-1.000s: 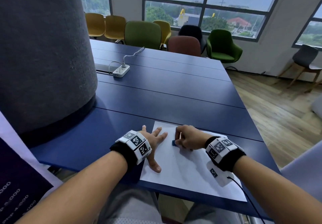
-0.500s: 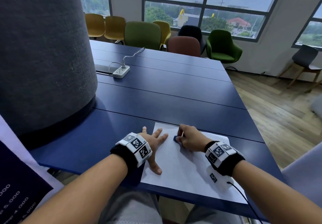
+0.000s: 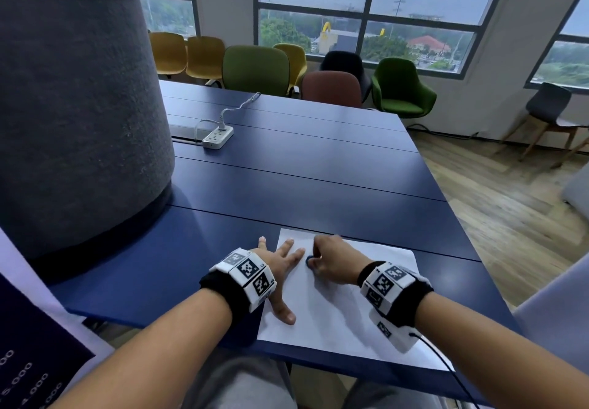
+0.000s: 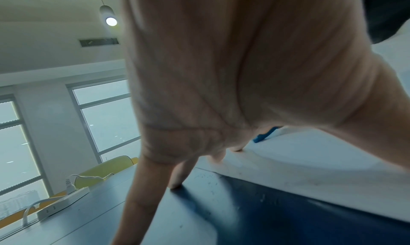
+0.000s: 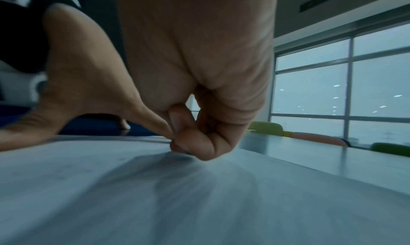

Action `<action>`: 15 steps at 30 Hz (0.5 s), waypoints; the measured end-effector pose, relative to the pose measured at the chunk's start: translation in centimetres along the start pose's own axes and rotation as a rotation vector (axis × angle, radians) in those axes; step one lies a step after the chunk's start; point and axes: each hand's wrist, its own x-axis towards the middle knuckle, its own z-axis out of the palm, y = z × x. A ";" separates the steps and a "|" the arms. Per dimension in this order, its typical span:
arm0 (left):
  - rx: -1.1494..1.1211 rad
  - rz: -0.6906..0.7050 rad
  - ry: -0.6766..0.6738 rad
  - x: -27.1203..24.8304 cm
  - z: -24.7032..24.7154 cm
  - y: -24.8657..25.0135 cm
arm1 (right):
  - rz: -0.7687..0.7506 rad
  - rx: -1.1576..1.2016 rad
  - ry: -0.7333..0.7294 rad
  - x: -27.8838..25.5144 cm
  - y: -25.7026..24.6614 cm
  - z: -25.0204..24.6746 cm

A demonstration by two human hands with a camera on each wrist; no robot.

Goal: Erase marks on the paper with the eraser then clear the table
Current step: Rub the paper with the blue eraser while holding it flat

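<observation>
A white sheet of paper (image 3: pixel 334 316) lies at the near edge of the blue table (image 3: pixel 287 185). My left hand (image 3: pixel 280 265) lies flat with spread fingers, pressing the sheet's left side, its outer fingers on the tabletop. My right hand (image 3: pixel 331 262) is curled round a small blue eraser (image 3: pixel 308 260) and presses it on the paper near the sheet's far left part. In the left wrist view the eraser (image 4: pixel 265 135) shows as a blue sliver past my palm, above the paper (image 4: pixel 310 170). The right wrist view shows my curled fingers (image 5: pixel 195 140) on the paper (image 5: pixel 199 196); the eraser is hidden there.
A big grey felt-covered column (image 3: pixel 73 106) stands on the table's left. A white power strip (image 3: pixel 218 138) with its cord lies further back. Coloured chairs (image 3: pixel 401 90) line the far edge under the windows. Wooden floor lies to the right.
My right hand has slid the eraser a little away from me and leftward, close to my left fingers. The left hand has kept its place on the sheet.
</observation>
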 end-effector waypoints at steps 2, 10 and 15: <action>-0.008 -0.008 -0.007 0.1 0.0 0.0 | 0.061 0.019 0.024 0.2 0.6 -1.0; -0.019 -0.006 -0.013 0.2 0.1 -0.1 | 0.026 0.024 -0.045 0.1 1.5 -1.3; -0.023 -0.002 -0.021 0.3 0.0 -0.1 | -0.106 0.008 -0.134 -1.0 2.5 -1.3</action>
